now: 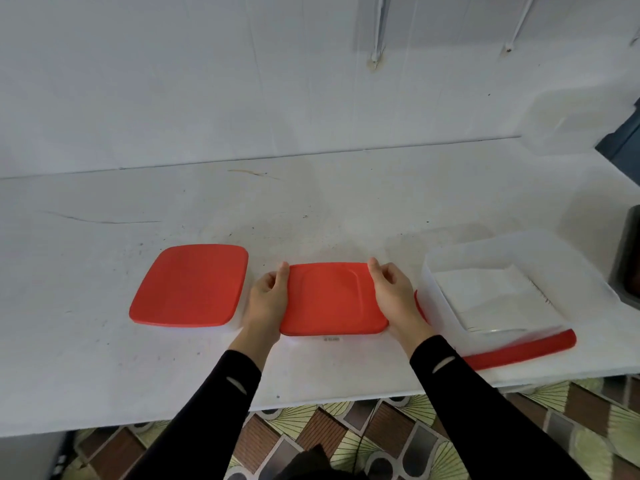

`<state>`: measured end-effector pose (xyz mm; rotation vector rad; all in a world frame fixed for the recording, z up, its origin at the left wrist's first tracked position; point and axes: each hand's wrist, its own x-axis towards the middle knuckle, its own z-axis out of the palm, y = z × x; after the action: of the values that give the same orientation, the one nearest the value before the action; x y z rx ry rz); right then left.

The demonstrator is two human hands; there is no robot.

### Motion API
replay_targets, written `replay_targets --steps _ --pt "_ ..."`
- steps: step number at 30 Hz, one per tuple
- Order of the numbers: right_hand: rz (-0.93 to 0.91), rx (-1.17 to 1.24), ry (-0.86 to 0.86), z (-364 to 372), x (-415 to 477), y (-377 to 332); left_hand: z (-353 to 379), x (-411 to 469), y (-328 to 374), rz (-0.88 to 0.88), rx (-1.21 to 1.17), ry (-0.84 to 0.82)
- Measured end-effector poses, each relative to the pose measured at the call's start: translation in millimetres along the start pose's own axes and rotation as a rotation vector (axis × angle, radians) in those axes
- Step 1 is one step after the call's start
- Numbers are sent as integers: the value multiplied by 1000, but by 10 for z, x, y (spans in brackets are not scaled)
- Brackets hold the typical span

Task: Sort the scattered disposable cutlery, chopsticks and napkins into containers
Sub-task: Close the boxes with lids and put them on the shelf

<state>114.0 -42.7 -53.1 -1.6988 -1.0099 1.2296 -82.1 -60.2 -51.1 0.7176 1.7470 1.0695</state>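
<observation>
**Both hands on the middle lid, open napkin container to the right**

- Left hand (268, 294) and right hand (391, 289) grip opposite side edges of the middle lid (332, 299). The thumbs lie along the top near the far corners. The fingers curl under the rim and are mostly hidden.
- The middle lid is red and sits straight ahead of the person, near the front edge of the counter (104, 237). Its wider side runs left to right, so each hand takes one end and neither is nearer. It looks level. A pale container body shows just under its near edge. Whether the lid is fully seated cannot be told.
- Judgement: this is the pressing-down or closing step on the middle container. The move turns on keeping the lid square over the body beneath, pushing evenly from both ends.
- The left container (190, 285) is just beside the left hand, with its red lid on and its contents hidden.
- The open container (429, 271) is just beside the right hand, translucent, with white napkins (491, 292) lying flat inside. It stands on a loose lid (519, 351), whose red edge shows at its front and left.
- Judgement: the right wrist is close to the open container's wall, so a wide outward swing could nudge it.
- A clear tub (568, 123) sits far back right, and a dark object (632, 258) is at the right margin. Both are well apart from the hands.
</observation>
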Motion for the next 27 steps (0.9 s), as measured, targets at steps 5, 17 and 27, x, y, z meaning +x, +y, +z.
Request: replay_targets --steps 5,17,27 --pt "23 82 17 26 40 15 -1 20 22 26 3 20" --pt "-559 -327 151 -449 -80 -748 446 29 479 922 505 -38" --pt "28 -738 248 -2755 144 -366 1657 -328 662 694 1219 -590"
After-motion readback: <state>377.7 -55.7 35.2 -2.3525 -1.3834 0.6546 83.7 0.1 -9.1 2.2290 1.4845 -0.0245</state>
